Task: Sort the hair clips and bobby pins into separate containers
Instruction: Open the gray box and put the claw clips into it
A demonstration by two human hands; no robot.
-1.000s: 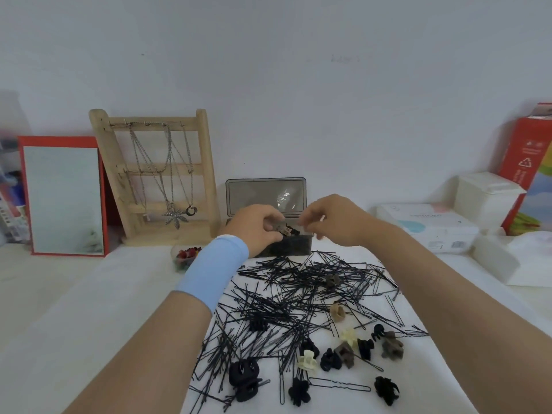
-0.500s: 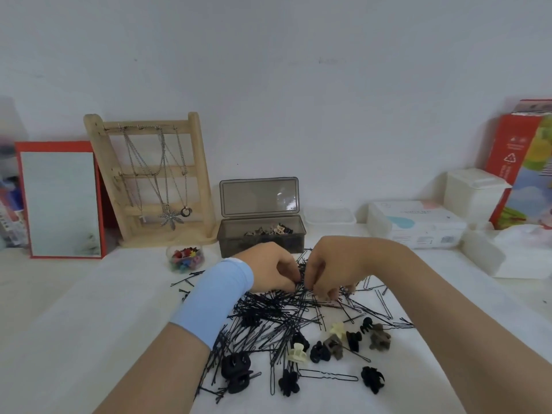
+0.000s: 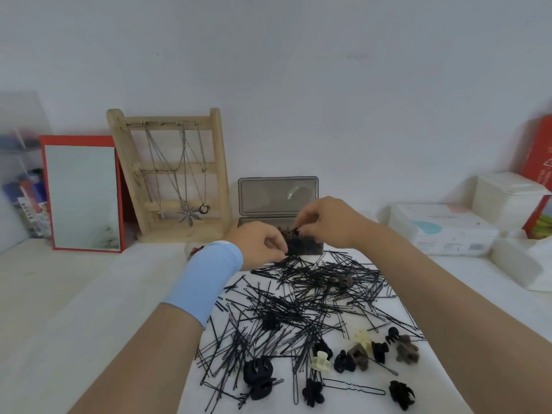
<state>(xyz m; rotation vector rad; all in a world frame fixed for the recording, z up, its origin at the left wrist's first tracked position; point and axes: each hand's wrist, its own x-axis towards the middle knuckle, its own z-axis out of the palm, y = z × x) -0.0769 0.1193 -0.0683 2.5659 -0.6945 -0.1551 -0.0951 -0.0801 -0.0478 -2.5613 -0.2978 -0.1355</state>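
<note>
A heap of black bobby pins (image 3: 298, 297) lies on a white sheet, with a brown hair clip (image 3: 343, 280) in it. Several small claw clips (image 3: 358, 351), black, brown and cream, lie along the near edge, and a larger black clip (image 3: 258, 375) sits at the near left. Behind the heap stands a dark clear box (image 3: 307, 249) with its lid (image 3: 277, 195) up and clips inside. My right hand (image 3: 328, 222) is over the box and pinches a small dark clip. My left hand (image 3: 260, 246) has curled fingers at the heap's far edge; what it holds is hidden.
A small round pot (image 3: 194, 251) of coloured bits sits left of the box, partly behind my left wrist. A wooden necklace stand (image 3: 170, 174) and a red-framed mirror (image 3: 82, 195) lean on the wall at left. A tissue pack (image 3: 442, 231), white containers (image 3: 504, 198) and a red carton (image 3: 540, 162) stand at right.
Both hands have left the middle of the pin heap and moved away from me. The right hand now reaches over the box with a clip; the left has stopped just in front of it.
</note>
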